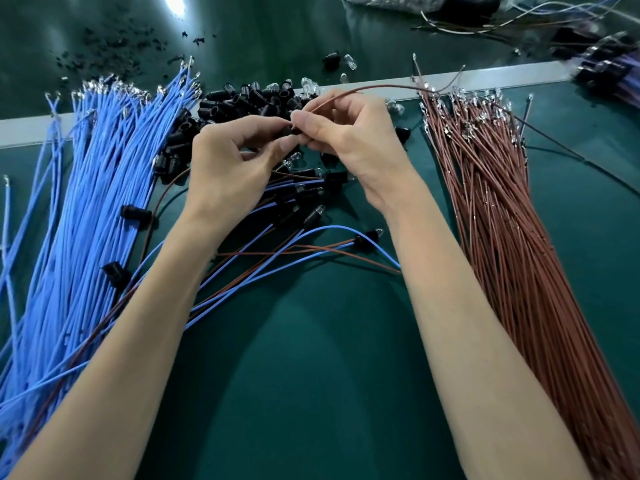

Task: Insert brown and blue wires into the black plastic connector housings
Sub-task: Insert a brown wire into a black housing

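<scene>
My left hand (228, 161) pinches a small black connector housing (290, 132) at the middle of the table. My right hand (353, 140) pinches a brown wire (377, 87) at its end, right at the housing. That wire arcs up and right toward the brown wire bundle (512, 216). A thick bundle of blue wires (90, 202) lies on the left. A heap of loose black housings (249, 102) sits behind my hands. Whether the wire tip is inside the housing is hidden by my fingers.
Finished housings with blue and brown wires (298, 209) lie under my forearms. Clear bulbs (349, 62) are scattered near the heap. A white strip (485, 76) crosses the green mat (311, 375). More wires and dark parts lie at the far right (609, 71).
</scene>
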{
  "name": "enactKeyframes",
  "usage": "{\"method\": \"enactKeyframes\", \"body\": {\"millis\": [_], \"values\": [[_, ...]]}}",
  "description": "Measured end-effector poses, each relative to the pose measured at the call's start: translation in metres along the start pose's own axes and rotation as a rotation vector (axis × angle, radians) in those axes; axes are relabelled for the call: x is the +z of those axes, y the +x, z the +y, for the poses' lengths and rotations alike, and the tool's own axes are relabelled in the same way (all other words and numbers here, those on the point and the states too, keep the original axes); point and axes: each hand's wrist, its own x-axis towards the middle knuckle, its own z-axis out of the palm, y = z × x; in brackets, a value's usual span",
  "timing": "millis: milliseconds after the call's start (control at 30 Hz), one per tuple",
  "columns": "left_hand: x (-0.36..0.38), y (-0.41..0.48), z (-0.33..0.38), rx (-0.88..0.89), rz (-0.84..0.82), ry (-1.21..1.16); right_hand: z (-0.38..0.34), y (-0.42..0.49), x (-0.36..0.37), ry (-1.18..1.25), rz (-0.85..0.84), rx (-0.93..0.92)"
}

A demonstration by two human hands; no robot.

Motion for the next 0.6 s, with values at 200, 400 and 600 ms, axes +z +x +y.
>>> {"method": "enactKeyframes", "body": {"millis": [200,400,600], "values": [[0.0,0.0,-0.002,0.043,0.003,-0.016,0.002,-0.001,0.009,-0.186,0.091,-0.119],[0.003,-0.001,-0.008,0.017,0.036,-0.01,0.004,-0.001,0.018,-0.336,0.146,-0.196],[0.004,-0.001,-0.002,0.015,0.058,-0.008,0.005,0.002,0.011,-0.257,0.069,-0.157]]}}
